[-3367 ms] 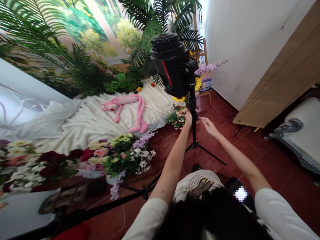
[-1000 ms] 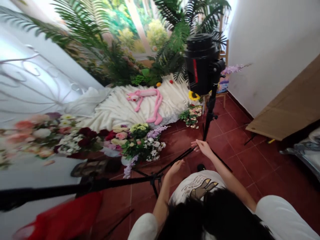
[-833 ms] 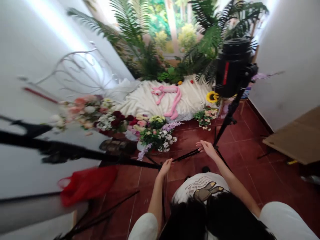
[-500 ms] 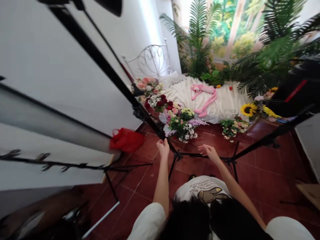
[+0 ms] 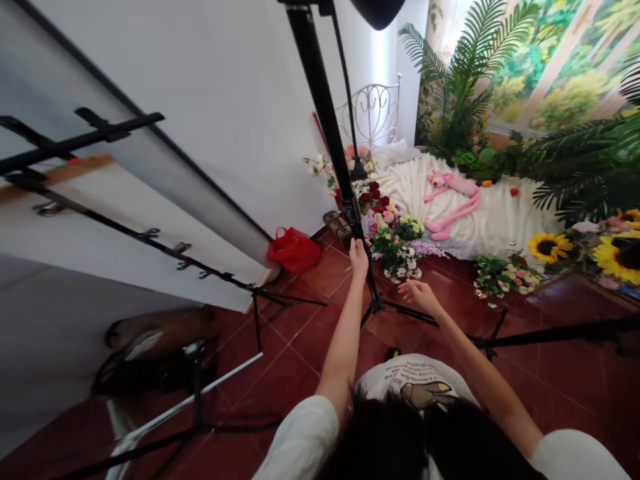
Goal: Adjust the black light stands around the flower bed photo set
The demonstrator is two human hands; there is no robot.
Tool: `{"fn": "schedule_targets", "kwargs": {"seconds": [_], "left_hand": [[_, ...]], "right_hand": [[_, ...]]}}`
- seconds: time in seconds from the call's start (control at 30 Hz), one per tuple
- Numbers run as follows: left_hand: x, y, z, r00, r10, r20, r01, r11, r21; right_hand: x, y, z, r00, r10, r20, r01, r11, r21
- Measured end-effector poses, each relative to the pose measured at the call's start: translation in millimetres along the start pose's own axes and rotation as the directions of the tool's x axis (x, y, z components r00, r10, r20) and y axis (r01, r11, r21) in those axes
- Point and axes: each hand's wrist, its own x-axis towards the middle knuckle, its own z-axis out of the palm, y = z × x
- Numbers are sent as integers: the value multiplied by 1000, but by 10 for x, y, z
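Observation:
My left hand (image 5: 359, 258) is closed at the pole of a black light stand (image 5: 345, 180), with its fingers overlapping the lower part of the pole. The stand rises to a dark lamp head (image 5: 379, 10) at the top of the view. Its base (image 5: 376, 305) rests on the floor just below my hands. My right hand (image 5: 419, 293) is held out to the right of the pole, fingers apart and loosely bent, with nothing in it. Beyond both hands lie bunches of artificial flowers (image 5: 387, 233).
A second black stand (image 5: 560, 337) slants across the right. Left are a clip-lined backdrop bar (image 5: 165, 243), a red bag (image 5: 296, 251) and a white pole (image 5: 210, 383) near the red tiled floor (image 5: 295, 320). A pink plush toy (image 5: 455, 200) lies on white cloth (image 5: 505, 220) beside palms (image 5: 465, 80).
The view has turned left, so the scene sits further right. The light stand looks more upright, and my left hand has come up onto its pole. My right hand stays alongside, empty.

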Motion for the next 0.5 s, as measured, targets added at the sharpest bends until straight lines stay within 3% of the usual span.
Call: {"fn": "schedule_targets", "kwargs": {"seconds": [0.13, 0.27, 0.4, 0.5], "left_hand": [[8, 8, -66, 999, 1, 49, -1, 1000, -16], [8, 40, -61, 999, 18, 30, -17, 1000, -18], [15, 43, -51, 998, 51, 27, -51, 999, 11], [18, 37, -47, 997, 71, 27, -72, 997, 25]], "right_hand": [[524, -349, 200, 1000, -17, 24, 19, 997, -81], [1142, -680, 509, 998, 28, -48, -37, 978, -206], [1572, -925, 724, 997, 44, -67, -72, 850, -521], [1704, -1026, 749, 998, -4, -60, -34, 783, -621]]}}
